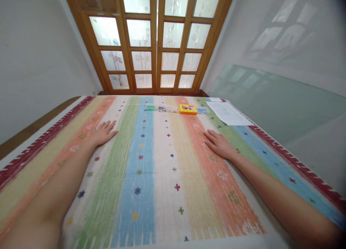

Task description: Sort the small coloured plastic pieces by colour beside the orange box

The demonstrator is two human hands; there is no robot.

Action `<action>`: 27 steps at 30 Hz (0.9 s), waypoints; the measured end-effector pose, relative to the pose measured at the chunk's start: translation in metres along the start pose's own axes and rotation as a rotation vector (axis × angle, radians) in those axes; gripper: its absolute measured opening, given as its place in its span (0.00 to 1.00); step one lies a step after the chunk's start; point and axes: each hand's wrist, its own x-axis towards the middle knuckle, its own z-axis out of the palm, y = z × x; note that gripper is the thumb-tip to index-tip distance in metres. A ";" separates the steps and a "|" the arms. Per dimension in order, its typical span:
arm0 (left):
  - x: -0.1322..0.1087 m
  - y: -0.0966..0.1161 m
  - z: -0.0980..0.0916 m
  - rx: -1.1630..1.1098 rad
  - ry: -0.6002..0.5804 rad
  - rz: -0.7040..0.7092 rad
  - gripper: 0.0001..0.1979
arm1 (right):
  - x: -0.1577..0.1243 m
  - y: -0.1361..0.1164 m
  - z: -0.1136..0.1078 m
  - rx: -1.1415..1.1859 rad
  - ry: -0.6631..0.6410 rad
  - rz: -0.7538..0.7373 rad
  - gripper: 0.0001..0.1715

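My left hand [102, 134] lies flat on the striped tablecloth [163, 169], fingers spread over its white and orange stripes. On the right, my right hand [218, 143] rests palm down on an orange stripe, fingers apart, holding nothing. Farther off, beyond both hands, sits a yellow box [188, 109] with a picture on its top. Clear plastic packets with small coloured pieces lie on either side of it: a green and dark one [159, 108] to the left and a bluish one [202, 110] to the right. What the pieces are I cannot tell.
Printed white paper sheets [229, 113] lie at the far right of the table. A pale green glass panel [270, 97] leans along the right wall. Wooden doors with glass panes [143, 57] stand behind the table, and a brown edge [40, 122] shows at left.
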 end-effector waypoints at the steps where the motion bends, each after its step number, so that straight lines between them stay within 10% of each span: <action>1: -0.002 -0.001 0.002 0.005 0.004 0.001 0.39 | 0.000 0.000 0.000 0.006 -0.003 0.001 0.39; 27: -0.030 0.019 -0.027 0.028 0.054 0.028 0.40 | -0.004 0.008 -0.005 0.136 0.039 -0.036 0.36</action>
